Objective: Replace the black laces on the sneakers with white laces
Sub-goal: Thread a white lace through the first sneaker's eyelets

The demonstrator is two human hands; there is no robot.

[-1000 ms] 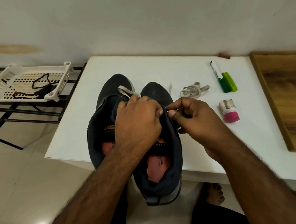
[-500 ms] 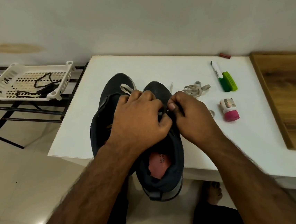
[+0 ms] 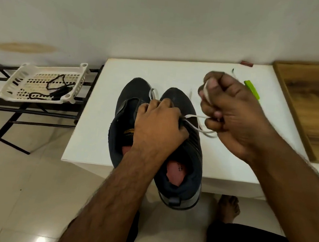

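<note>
Since half a second ago, my right hand [image 3: 231, 116] has swung away from the tongue toward two o'clock, drawing a length of the white lace [image 3: 195, 117] out through an eyelet; before, both hands were huddled together over the shoe. Its fingers are curled tight around the bunched lace, part of it showing pale at the thumb.

My left hand [image 3: 159, 124] sits at the centre, fingers curled over the throat of the right sneaker [image 3: 188, 153], pinning it while the lace runs. The left sneaker [image 3: 125, 115] lies touching it at nine o'clock, a white loop showing near its toe. Both stand on the white table [image 3: 91, 133], heels overhanging the near edge at six o'clock. The black laces [image 3: 55, 89] lie in the white basket [image 3: 33, 69], far off at ten o'clock.

This lace looks soft, flat and light, so I judge it will twist or bunch easily; best pinched close to the stiff tip for threading, with the shoe held firm at the eyelets.
</note>
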